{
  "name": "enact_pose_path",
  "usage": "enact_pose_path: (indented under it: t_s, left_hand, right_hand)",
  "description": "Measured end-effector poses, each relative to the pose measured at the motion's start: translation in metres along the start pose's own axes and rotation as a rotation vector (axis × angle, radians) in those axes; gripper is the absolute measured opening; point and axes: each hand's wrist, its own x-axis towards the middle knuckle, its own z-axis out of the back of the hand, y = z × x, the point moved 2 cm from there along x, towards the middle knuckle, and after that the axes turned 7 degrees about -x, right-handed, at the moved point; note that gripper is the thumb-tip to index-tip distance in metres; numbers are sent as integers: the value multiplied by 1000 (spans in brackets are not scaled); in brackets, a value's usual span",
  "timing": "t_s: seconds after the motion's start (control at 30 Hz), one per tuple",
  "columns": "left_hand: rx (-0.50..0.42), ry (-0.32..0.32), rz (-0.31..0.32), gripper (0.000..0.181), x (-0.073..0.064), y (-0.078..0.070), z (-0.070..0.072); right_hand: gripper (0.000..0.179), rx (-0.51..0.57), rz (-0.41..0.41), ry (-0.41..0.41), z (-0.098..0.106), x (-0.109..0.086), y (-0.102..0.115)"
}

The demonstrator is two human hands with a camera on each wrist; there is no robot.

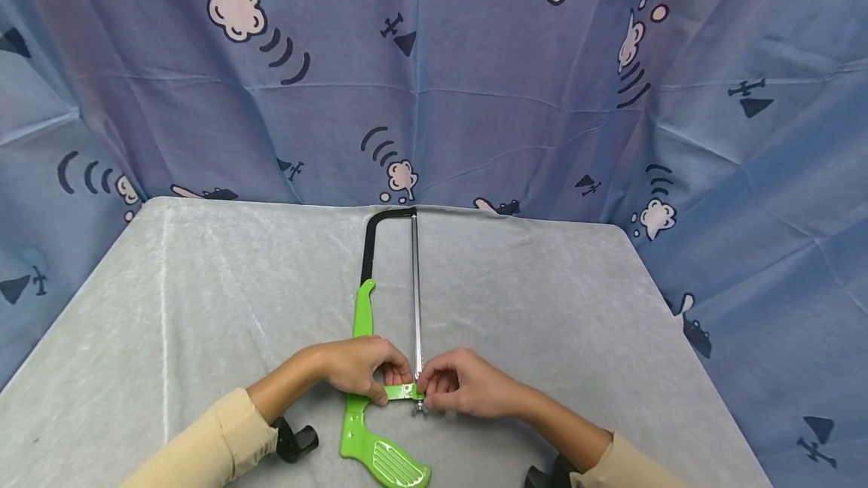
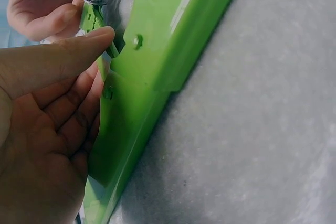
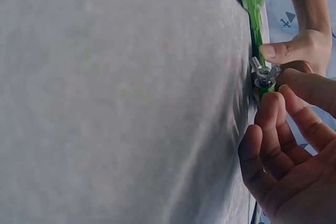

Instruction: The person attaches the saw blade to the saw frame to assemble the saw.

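A hacksaw lies on the cloth-covered table, its green pistol grip toward me and its black front frame pointing away. The thin silvery blade runs along its right side. My left hand pinches the green cross-arm between thumb and fingers. At the near end of the blade, my right hand has its thumb and fingertips closed on the hacksaw, at the tip of that arm. Right beside those fingertips is a metal wing nut. The fingers partly hide the blade's near end.
Grey, slightly wrinkled cloth covers the table. A blue patterned curtain hangs along the back and sides. Dark wrist-worn devices are at both sleeves.
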Motion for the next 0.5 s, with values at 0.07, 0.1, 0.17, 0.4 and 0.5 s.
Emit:
enact_pose_path:
  t_s: [0.07, 0.1, 0.17, 0.4, 0.5]
  left_hand:
    - [2, -1, -2, 30, 0, 0, 0]
    - [4, -1, -2, 30, 0, 0, 0]
    - [7, -4, -2, 30, 0, 0, -1]
    - [-3, -11, 5, 31, 0, 0, 0]
    - [-6, -12, 5, 31, -1, 0, 0]
  right_hand:
    - [7, 2, 13, 7, -1, 0, 0]
    - [7, 4, 19, 11, -1, -1, 0]
    - [6, 5, 26, 18, -2, -1, 0]
    - [5, 0, 54, 34, -1, -3, 1]
    - [4, -3, 56, 31, -1, -3, 0]
